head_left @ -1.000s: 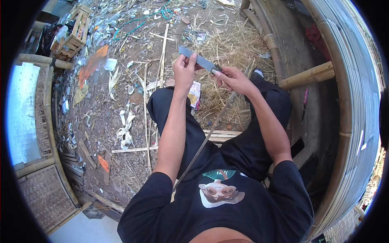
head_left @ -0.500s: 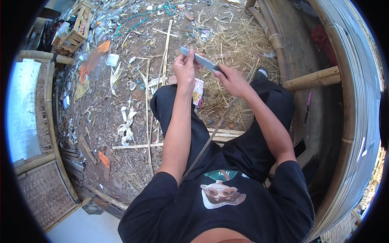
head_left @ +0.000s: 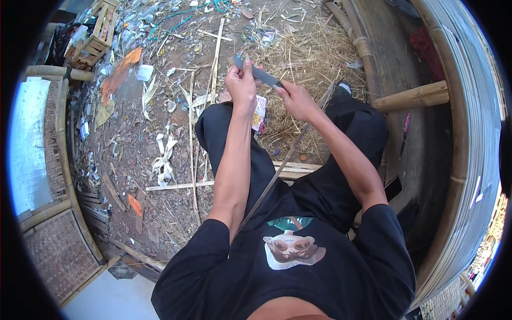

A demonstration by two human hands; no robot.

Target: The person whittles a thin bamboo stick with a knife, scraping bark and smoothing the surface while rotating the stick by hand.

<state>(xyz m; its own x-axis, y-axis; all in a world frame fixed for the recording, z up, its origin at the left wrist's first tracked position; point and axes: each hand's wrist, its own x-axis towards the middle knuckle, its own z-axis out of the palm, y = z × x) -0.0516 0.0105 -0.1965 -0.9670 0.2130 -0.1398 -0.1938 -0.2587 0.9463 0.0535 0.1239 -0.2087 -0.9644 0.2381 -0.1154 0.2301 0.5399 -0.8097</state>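
Note:
My right hand is closed round the dark handle of a knife with a broad grey blade. The blade points up and left, away from me. At its far end my left hand pinches the blade, thumb lying along the flat and fingers curled beneath. A small tan bit shows beside the blade tip; I cannot make out whether it is a separate piece. Both hands are above the ground beyond my knees. A long thin strip of wood or bamboo slants across my lap between my legs.
Dry straw covers the ground ahead. Thin bamboo strips and scattered litter lie to the left, with a wooden crate at the far left. A bamboo-framed bench runs along the right, with a dark phone near my elbow.
The knife and both hands have shifted slightly left. The blade has turned a little, its flat now looking darker. My grip on it is the same.

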